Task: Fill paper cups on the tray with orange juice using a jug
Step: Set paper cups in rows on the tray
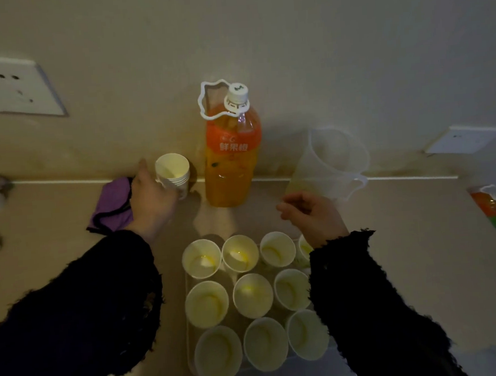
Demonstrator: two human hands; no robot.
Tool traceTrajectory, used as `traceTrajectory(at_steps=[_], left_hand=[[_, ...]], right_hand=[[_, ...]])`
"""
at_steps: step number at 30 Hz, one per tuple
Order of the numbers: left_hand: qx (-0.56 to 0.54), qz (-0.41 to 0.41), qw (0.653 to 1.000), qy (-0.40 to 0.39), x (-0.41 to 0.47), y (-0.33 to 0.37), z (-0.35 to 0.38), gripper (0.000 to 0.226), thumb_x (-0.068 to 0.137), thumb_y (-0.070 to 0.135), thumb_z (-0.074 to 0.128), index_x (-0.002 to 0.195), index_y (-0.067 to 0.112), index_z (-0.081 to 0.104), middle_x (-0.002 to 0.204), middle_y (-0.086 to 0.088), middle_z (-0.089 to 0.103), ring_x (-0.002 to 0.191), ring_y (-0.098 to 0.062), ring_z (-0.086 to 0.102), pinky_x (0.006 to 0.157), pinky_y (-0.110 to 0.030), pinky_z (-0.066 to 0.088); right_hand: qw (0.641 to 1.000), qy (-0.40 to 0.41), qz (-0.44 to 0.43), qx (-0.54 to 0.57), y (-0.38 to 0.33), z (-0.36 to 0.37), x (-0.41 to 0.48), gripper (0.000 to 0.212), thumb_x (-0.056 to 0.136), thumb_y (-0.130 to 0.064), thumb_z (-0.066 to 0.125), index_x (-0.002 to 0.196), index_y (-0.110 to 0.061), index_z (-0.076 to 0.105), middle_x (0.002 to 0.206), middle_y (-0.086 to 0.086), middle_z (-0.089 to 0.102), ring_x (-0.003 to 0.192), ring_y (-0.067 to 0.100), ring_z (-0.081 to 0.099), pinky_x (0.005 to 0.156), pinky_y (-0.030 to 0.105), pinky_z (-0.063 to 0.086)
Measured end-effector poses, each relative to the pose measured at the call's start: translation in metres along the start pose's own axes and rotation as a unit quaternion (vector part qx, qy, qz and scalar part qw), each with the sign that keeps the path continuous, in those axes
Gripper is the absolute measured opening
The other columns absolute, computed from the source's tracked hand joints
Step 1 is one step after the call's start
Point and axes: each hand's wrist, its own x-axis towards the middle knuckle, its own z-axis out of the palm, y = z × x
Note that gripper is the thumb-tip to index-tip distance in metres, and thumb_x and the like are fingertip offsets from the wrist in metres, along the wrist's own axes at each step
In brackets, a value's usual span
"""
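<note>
- A clear tray (188, 324) sits at the near edge of the surface (405, 235), full of paper cups (252, 294) standing in rows. Some cups have a little yellow juice at the bottom.
- The right hand (311, 212) is just past the far right corner of the tray. Its fingers are curled loosely and it holds nothing. A dark sleeve hides part of the right cups.
- The left hand (150, 194) is further left, wrapped around a stack of cups (173, 172) that tips a bit toward the camera.
- A purple cloth (111, 204) lies just under and left of that hand.
- An orange juice bottle (230, 156) with a white cap stands at the far edge by the wall.
- The clear jug (331, 164) stands right of the bottle, looking almost empty.
</note>
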Motion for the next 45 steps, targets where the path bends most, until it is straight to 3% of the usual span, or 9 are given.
traceTrajectory(at_steps=[11,16,20,23,26,29,34,39,45], left_hand=[[-0.159,-0.116,0.98,-0.013,-0.093,-0.017,-0.039,0.053,0.098,0.035,0.046,0.143,0.01,0.033,0.14,-0.011,0.045,0.126,-0.028,0.043,0.101,-0.038,0.033],[-0.264,-0.293,0.912,-0.115,-0.13,-0.052,-0.037,0.061,0.096,0.057,0.03,0.13,0.01,0.047,0.122,-0.011,0.054,0.112,-0.029,0.05,0.095,-0.045,0.035],[-0.259,-0.394,0.865,-0.171,-0.154,-0.077,-0.023,0.078,0.091,0.066,0.028,0.135,0.003,0.045,0.118,-0.015,0.054,0.108,-0.03,0.05,0.091,-0.042,0.035],[-0.244,-0.413,0.856,-0.192,-0.166,-0.078,-0.01,0.084,0.091,0.068,0.023,0.139,0.002,0.037,0.133,-0.016,0.048,0.124,-0.031,0.044,0.105,-0.047,0.028],[-0.232,-0.423,0.857,-0.181,-0.166,-0.075,0.0,0.077,0.09,0.07,0.021,0.119,0.004,0.048,0.105,-0.013,0.057,0.092,-0.026,0.053,0.076,-0.038,0.04],[-0.213,-0.436,0.855,-0.183,-0.166,-0.074,0.007,0.076,0.09,0.071,0.021,0.095,0.004,0.055,0.092,-0.013,0.053,0.078,-0.024,0.049,0.062,-0.032,0.034],[-0.22,-0.446,0.845,-0.196,-0.163,-0.079,0.011,0.077,0.092,0.068,0.021,0.093,0.0,0.055,0.109,-0.017,0.054,0.087,-0.028,0.05,0.07,-0.034,0.042],[-0.307,-0.453,0.811,-0.205,-0.156,-0.07,0.013,0.077,0.093,0.067,0.023,0.113,-0.004,0.048,0.11,-0.018,0.055,0.104,-0.033,0.052,0.084,-0.042,0.044],[-0.269,-0.428,0.831,-0.233,-0.134,-0.049,0.027,0.086,0.089,0.072,0.021,0.104,-0.007,0.052,0.101,-0.017,0.059,0.09,-0.029,0.056,0.07,-0.039,0.048]], right_hand=[[0.998,0.063,-0.001,0.024,0.033,-0.066,-0.001,0.007,0.091,-0.021,0.06,0.093,-0.016,0.064,0.087,0.005,0.069,0.083,0.023,0.066,0.088,0.042,0.051],[0.974,0.071,0.198,0.082,0.092,-0.1,0.012,0.04,0.099,-0.041,0.04,0.084,-0.009,0.059,0.09,0.007,0.065,0.067,0.017,0.057,0.061,0.027,0.039],[0.93,0.014,0.341,0.137,0.147,-0.103,0.006,0.058,0.098,-0.055,0.031,0.095,-0.003,0.058,0.088,0.01,0.063,0.076,0.026,0.058,0.073,0.036,0.041],[0.912,-0.029,0.384,0.143,0.171,-0.097,-0.002,0.065,0.096,-0.059,0.03,0.105,0.0,0.056,0.095,0.013,0.062,0.094,0.032,0.057,0.088,0.044,0.042],[0.896,-0.063,0.41,0.161,0.185,-0.088,-0.005,0.071,0.093,-0.064,0.03,0.113,-0.001,0.054,0.09,0.012,0.061,0.097,0.033,0.057,0.095,0.048,0.043],[0.886,-0.072,0.419,0.186,0.194,-0.076,-0.007,0.081,0.091,-0.067,0.031,0.117,0.005,0.056,0.094,0.018,0.064,0.091,0.037,0.062,0.085,0.047,0.049],[0.87,-0.082,0.424,0.239,0.2,-0.067,-0.006,0.083,0.09,-0.07,0.026,0.09,0.005,0.061,0.053,0.012,0.052,0.029,0.015,0.037,0.05,0.023,0.035],[0.874,-0.063,0.407,0.259,0.21,-0.068,0.004,0.084,0.087,-0.074,0.028,0.086,0.003,0.061,0.053,0.007,0.034,0.029,0.015,0.031,0.048,0.023,0.028],[0.884,-0.034,0.409,0.225,0.215,-0.075,0.023,0.086,0.083,-0.076,0.035,0.091,0.005,0.063,0.059,0.016,0.059,0.047,0.024,0.053,0.059,0.032,0.046]])
